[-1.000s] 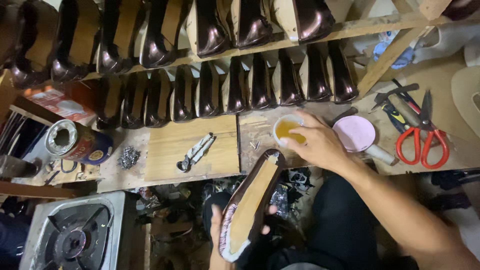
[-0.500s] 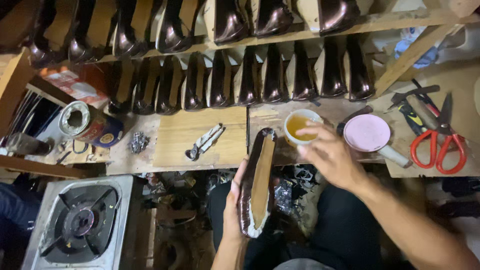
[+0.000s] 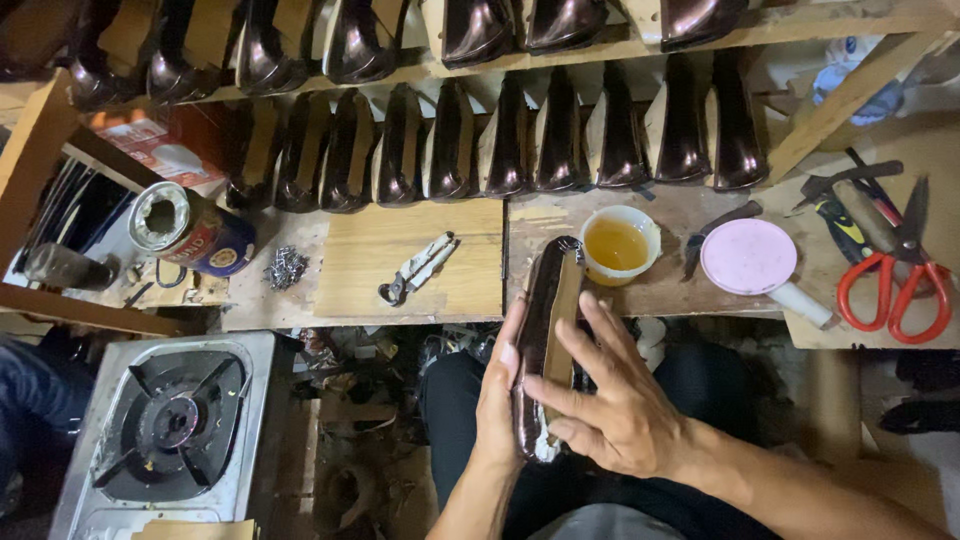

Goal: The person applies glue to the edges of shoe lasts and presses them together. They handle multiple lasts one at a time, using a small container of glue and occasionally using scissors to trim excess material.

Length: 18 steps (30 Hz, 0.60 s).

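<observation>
Holding one dark shoe [image 3: 545,330] sole-up over your lap, your left hand [image 3: 497,395] grips its side and your right hand [image 3: 615,400] lies flat on the sole; one cup of yellow glue [image 3: 618,245] and one pair of red scissors [image 3: 900,275] lie on the bench.

A shoemaker's workshop, no question. The wooden bench [image 3: 420,265] anchors everything: behind it, along its back edge, runs a row of dark glossy shoe uppers on lasts [image 3: 520,140], with a shelf of more shoes [image 3: 480,30] above that. On the bench lie pincers [image 3: 415,268], beside them to the right a cup of amber glue [image 3: 618,245], then a pink lid [image 3: 748,256] and red scissors [image 3: 895,275] at the bench's right end. Toward its left end sit an open tin [image 3: 190,228] and a heap of tacks [image 3: 285,268]. Below the bench's left corner stands a gas stove [image 3: 170,425].
</observation>
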Each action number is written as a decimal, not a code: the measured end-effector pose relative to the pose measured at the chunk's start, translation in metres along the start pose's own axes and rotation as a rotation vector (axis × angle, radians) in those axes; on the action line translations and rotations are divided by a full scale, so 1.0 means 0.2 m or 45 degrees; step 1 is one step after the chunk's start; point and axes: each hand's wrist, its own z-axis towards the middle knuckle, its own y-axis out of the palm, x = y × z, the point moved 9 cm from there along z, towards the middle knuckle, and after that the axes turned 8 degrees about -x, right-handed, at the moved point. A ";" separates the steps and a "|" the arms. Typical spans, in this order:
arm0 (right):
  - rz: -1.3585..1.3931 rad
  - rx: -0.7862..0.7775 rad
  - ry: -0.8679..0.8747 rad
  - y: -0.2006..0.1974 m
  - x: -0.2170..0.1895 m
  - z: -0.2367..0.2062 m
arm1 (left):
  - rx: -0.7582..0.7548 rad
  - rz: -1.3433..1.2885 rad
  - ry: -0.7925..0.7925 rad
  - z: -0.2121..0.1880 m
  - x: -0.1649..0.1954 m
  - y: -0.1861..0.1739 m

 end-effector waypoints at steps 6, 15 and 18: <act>-0.008 0.088 -0.166 -0.07 -0.04 0.01 | -0.004 -0.062 -0.020 0.01 0.00 0.00; 0.072 0.019 -0.218 -0.01 -0.08 0.00 | 0.127 -0.128 -0.160 0.01 -0.06 -0.05; 0.030 0.060 -0.205 -0.03 -0.06 0.01 | 0.170 -0.225 -0.207 0.00 -0.08 -0.07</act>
